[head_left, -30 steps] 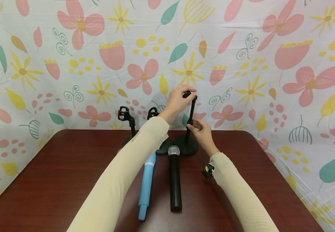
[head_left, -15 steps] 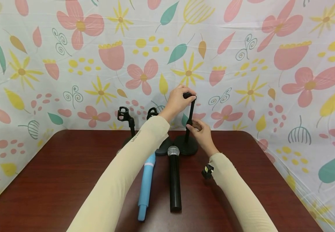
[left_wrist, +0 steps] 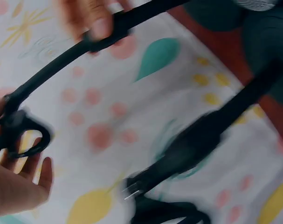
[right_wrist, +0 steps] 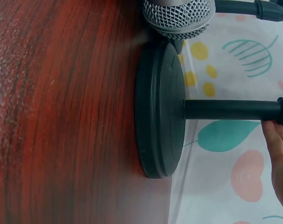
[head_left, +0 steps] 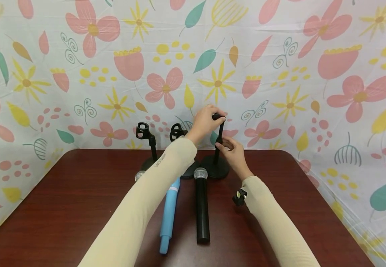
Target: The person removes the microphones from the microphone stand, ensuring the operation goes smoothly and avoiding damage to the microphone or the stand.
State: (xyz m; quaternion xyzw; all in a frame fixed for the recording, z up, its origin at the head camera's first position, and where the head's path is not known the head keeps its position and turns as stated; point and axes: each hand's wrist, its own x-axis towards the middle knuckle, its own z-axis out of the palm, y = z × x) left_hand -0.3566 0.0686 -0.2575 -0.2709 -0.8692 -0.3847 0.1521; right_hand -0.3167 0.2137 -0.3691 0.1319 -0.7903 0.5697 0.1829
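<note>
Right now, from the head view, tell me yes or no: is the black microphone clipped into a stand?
No, the black microphone lies flat on the table beside the blue microphone, in front of the stands.

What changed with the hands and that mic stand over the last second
The left hand, gripping the top of the rightmost mic stand, has come down, and the stand's top sits lower than before, so the pole looks pushed in. The right hand still holds the pole at mid-height. The stand's base, the black microphone, the blue microphone and the other two stands stayed put.
</note>
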